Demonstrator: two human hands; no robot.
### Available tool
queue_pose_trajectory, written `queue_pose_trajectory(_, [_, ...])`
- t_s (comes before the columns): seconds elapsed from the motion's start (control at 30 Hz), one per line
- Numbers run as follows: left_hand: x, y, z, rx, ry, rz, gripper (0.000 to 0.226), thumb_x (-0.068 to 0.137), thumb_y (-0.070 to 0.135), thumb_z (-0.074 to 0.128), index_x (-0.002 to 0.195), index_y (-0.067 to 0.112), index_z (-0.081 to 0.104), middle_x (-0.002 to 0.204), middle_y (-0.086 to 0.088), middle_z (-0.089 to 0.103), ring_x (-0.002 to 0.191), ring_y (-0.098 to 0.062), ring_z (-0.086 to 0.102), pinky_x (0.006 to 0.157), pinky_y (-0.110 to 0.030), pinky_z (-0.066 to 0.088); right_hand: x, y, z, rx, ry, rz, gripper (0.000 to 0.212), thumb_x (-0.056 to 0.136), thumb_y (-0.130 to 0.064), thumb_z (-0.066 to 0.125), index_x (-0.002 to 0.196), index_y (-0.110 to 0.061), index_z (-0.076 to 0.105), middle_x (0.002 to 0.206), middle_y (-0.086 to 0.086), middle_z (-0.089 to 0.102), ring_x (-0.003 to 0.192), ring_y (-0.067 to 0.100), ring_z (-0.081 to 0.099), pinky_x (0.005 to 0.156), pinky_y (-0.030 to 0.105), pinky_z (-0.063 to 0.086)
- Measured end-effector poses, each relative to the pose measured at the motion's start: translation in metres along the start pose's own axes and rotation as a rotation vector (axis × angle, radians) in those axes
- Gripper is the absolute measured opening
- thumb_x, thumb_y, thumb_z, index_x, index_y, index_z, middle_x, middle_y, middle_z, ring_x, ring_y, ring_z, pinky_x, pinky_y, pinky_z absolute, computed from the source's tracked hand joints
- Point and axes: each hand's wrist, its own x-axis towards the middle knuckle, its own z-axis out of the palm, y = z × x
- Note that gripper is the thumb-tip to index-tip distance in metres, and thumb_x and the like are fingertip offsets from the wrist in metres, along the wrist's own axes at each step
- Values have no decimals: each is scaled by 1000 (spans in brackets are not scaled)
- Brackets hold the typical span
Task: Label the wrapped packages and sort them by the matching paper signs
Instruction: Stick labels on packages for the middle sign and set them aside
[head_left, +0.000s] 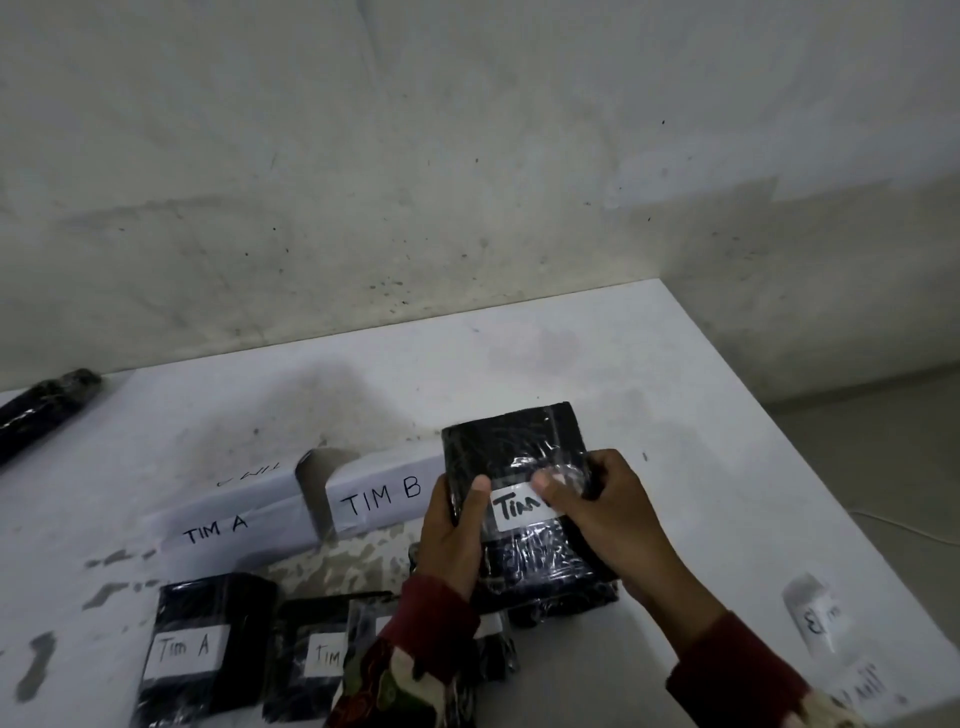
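While my left hand (451, 535) grips the wrapped package's (519, 457) left edge and my right hand (597, 512) pinches its white label (514, 512), the package's long axis points away from me, just right of the TIM B sign (382, 501), nearer my left hand.

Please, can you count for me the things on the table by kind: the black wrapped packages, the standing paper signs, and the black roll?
Black wrapped packages: 3 clearly seen, held package, TIM A package, package beside it; more below the hands, uncountable
Standing paper signs: 2, TIM A sign, TIM B sign
Black roll: 1
Total: 6
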Motion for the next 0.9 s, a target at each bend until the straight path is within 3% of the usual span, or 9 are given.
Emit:
queue_pose_trajectory(0.07, [-3,3,2,132,26,60,37,66,52,64,99,39,54,99,20,62,94,-1,58,77,-21,47,0,1,3,-51,34,-41,38,70,-41,75,92,-25,49,82,-9,60,68,-1,58,50,8,39])
queue_pose_trajectory(0.13, [-3,3,3,179,96,98,40,67,46,70,102,32,57,97,18,63,93,-2,59,72,-16,43,0,1,6,-54,61,-92,27,75,-37,72,83,-29,48,77,-12,60,61,-7,59,48,4,39])
queue_pose_trajectory(0.3, [-2,3,4,94,140,32,8,86,33,57,86,26,60,90,-1,70,88,-23,66,77,-40,55,2,3,6,-68,124,-189,17,88,-28,58,74,-29,50,70,-9,60,57,-14,56,47,2,38])
queue_pose_trajectory(0.43, [1,4,5,80,175,29,24,90,34,49,77,17,58,89,-27,66,85,-41,63,81,-58,51,5,7,4,-132,176,-219,18,92,-28,52,75,-22,54,67,-12,57,58,-3,53,53,1,38])
queue_pose_trajectory(0.53, [3,5,5,80,186,44,28,92,34,46,77,15,59,90,-25,66,90,-42,62,84,-56,51,6,8,3,-156,188,-214,21,93,-27,48,76,-19,57,66,-7,56,61,0,51,55,1,37])
queue_pose_trajectory(0.67, [2,7,6,84,144,60,25,90,42,45,84,24,62,93,-9,69,94,-30,63,87,-48,51,3,6,4,-104,141,-165,17,89,-40,50,76,-29,53,69,-9,57,59,-1,52,52,3,38])
queue_pose_trajectory(0.7, [0,8,7,99,130,79,28,85,50,45,87,27,61,94,-2,69,94,-22,63,84,-40,52,1,4,5,-89,121,-136,18,83,-48,56,80,-31,52,71,-10,58,61,-2,55,52,6,39])
queue_pose_trajectory(0.8, [-7,12,10,141,107,121,39,65,64,48,89,35,59,90,22,64,87,9,58,70,-10,43,-3,3,10,-111,116,-78,50,60,-61,70,95,-32,48,82,-13,62,73,1,60,60,19,45])
queue_pose_trajectory(0.9, [-6,10,7,178,166,130,19,72,51,62,84,36,60,82,21,65,80,10,58,64,-9,41,-4,1,11,-90,155,-133,32,69,-53,69,86,-36,48,74,-16,62,65,-7,60,52,8,41])
